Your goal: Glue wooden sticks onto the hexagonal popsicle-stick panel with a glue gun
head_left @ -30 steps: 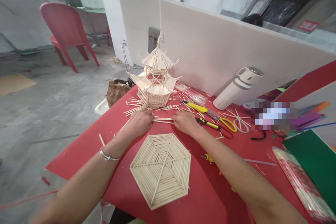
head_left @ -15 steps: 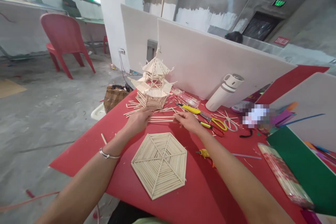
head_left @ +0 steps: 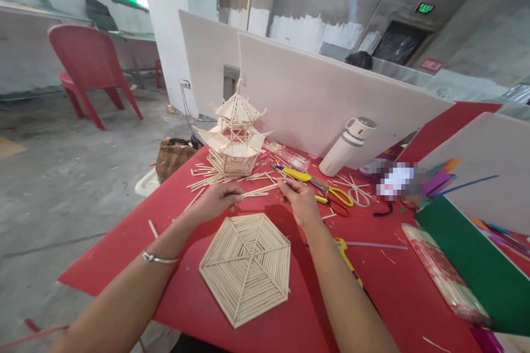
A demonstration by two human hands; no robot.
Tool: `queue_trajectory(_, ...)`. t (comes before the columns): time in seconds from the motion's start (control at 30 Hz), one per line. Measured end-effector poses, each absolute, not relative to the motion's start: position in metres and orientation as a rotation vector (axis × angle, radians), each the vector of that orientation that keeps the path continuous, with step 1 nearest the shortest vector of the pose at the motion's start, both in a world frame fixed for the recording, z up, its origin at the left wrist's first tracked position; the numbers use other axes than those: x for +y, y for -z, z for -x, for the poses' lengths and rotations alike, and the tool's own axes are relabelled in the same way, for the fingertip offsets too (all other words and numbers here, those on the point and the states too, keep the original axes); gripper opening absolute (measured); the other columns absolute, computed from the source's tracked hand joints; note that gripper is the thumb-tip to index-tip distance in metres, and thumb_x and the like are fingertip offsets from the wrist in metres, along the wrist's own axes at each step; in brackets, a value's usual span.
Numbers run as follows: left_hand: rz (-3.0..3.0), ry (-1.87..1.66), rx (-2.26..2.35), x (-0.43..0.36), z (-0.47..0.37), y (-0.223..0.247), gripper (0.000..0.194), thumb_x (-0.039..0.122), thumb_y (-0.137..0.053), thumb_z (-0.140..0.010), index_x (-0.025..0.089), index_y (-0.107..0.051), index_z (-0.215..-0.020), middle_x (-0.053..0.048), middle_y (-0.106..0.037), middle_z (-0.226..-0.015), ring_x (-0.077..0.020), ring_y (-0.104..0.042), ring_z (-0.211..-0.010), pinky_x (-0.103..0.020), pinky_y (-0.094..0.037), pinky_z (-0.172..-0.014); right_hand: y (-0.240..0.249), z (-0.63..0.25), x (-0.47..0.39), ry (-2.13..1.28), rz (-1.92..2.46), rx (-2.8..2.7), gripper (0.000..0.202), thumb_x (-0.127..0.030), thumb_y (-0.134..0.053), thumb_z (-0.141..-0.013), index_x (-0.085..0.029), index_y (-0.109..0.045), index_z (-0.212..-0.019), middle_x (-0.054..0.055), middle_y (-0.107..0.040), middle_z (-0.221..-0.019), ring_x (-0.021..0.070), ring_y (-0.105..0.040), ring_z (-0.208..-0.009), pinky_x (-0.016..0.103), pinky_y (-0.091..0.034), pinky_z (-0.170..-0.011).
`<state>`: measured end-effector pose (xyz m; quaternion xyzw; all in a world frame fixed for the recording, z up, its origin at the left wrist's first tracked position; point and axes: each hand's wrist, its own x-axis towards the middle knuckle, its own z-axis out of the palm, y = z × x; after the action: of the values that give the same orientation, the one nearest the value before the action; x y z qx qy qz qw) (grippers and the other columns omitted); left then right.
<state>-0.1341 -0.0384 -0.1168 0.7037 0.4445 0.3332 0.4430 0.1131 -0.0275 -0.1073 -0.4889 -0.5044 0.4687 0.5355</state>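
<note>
My left hand (head_left: 218, 200) and my right hand (head_left: 298, 197) are both closed on the ends of a thin wooden stick (head_left: 263, 190), which spans between them above the red table (head_left: 165, 253). Nearer to me lies a flat hexagonal panel of sticks (head_left: 250, 267), with ribs meeting at its middle. Beyond my hands stands a two-tiered pagoda model (head_left: 237, 138) made of sticks. Loose sticks (head_left: 207, 176) are scattered around its base. A yellow glue gun (head_left: 348, 262) is partly hidden by my right forearm.
Right of the pagoda lie a yellow cutter (head_left: 296, 174) and yellow-handled scissors (head_left: 339, 195), with a white flask (head_left: 348, 146) behind. A pack of sticks (head_left: 445, 273) lies beside a green board (head_left: 455, 253). White panels (head_left: 323, 99) border the far side.
The stick between my hands is now raised and tilted, where sticks had lain level before. My right hand has turned, and the view has shifted slightly to the right.
</note>
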Motion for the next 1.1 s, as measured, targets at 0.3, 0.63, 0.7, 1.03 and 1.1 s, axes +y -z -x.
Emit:
queue_trajectory(0.3, -1.549, -0.827, 1.092, -0.038, 0.133, 0.119, 0.028, 0.042, -0.067, -0.083, 0.014, -0.068, -0.085, 0.001, -0.06, -0.063, -0.0097, -0.051, -0.054, -0.023, -0.039, -0.055, 0.101, -0.106, -0.038, -0.923, 1.133, -1.244, 0.04, -0.047, -0.076, -0.073, -0.021, -0.075, -0.104, 0.0, -0.07, -0.081, 0.0128, -0.058, -0.065, 0.028, -0.053, -0.062)
queue_trajectory(0.63, -1.412, -0.765, 1.039, -0.042, 0.13, 0.116, 0.029, 0.043, -0.07, -0.083, 0.014, -0.068, -0.083, 0.001, -0.058, -0.059, -0.0091, -0.049, -0.054, -0.023, -0.038, -0.055, 0.09, -0.11, -0.041, -0.795, 1.182, -1.302, 0.037, -0.046, -0.073, -0.078, -0.023, -0.077, -0.107, 0.002, -0.073, -0.085, 0.0158, -0.063, -0.069, 0.031, -0.055, -0.068)
queue_trajectory(0.7, -1.409, -0.74, 1.033, -0.041, 0.13, 0.119, 0.03, 0.044, -0.069, -0.084, 0.014, -0.067, -0.08, 0.0, -0.058, -0.059, -0.0086, -0.048, -0.054, -0.023, -0.035, -0.053, 0.088, -0.109, -0.041, -0.806, 1.161, -1.263, 0.04, -0.044, -0.074, -0.076, -0.022, -0.075, -0.11, 0.001, -0.071, -0.083, 0.0146, -0.061, -0.066, 0.029, -0.054, -0.064)
queue_trajectory(1.03, -1.393, -0.727, 1.006, -0.043, 0.131, 0.12, 0.032, 0.044, -0.069, -0.084, 0.013, -0.068, -0.08, -0.001, -0.06, -0.063, -0.0075, -0.046, -0.052, -0.021, -0.033, -0.049, 0.09, -0.109, -0.038, -0.834, 1.129, -1.229, 0.04, -0.044, -0.077, -0.074, -0.02, -0.076, -0.106, 0.001, -0.071, -0.08, 0.0138, -0.06, -0.065, 0.027, -0.053, -0.062)
queue_trajectory(1.1, -1.375, -0.722, 0.998, -0.044, 0.13, 0.117, 0.033, 0.044, -0.071, -0.083, 0.012, -0.066, -0.077, -0.001, -0.058, -0.061, -0.0071, -0.044, -0.051, -0.02, -0.031, -0.048, 0.092, -0.11, -0.038, -0.819, 1.142, -1.249, 0.038, -0.045, -0.077, -0.075, -0.021, -0.078, -0.104, 0.002, -0.072, -0.081, 0.015, -0.062, -0.068, 0.029, -0.055, -0.067)
